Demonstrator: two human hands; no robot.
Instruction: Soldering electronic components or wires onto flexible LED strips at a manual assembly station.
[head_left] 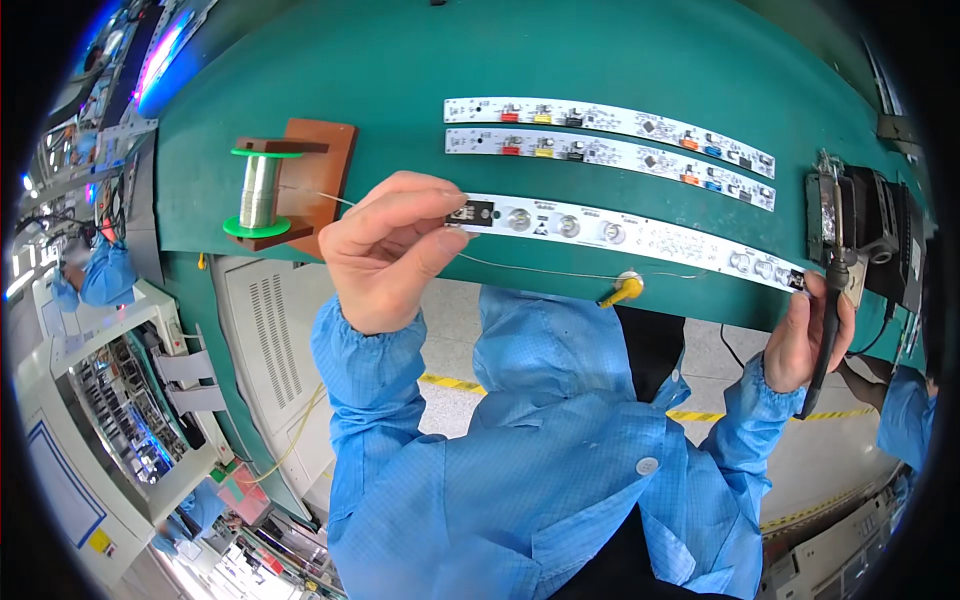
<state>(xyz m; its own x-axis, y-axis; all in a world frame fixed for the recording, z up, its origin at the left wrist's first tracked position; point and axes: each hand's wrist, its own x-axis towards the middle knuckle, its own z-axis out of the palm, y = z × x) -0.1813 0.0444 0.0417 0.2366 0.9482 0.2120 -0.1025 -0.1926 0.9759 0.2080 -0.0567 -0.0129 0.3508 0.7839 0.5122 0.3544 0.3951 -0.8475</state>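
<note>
- Blue checked sleeves (375,372) are seen nearest, gathered at the wrists.
- One end of a white circuit strip (680,243) is pinched between the thumb and fingers of the left hand (380,250); the other end is pinched by the right hand (805,325).
- The strip is held above the near edge of the green desk (390,75), by its ends, probably so that its face is kept untouched and in view.
- That face is long, narrow and white, marked with fine dark print, set with clear round domes toward both ends and tipped with small black blocks.
- A black-handled iron (829,330) is seen across the right hand; whether it is gripped too cannot be told.
- Thin silvery wire (550,268) is trailed along the strip's near side, above a yellow plug (626,289).
- A spool (260,190) is carried on a brown stand (328,185), presumably for free unwinding.
- Two further strips (605,116) are laid parallel, coloured connectors upward, perhaps set back for working room.
- Farther left, a blue-clad co-worker (108,272) is seen among machines.
</note>
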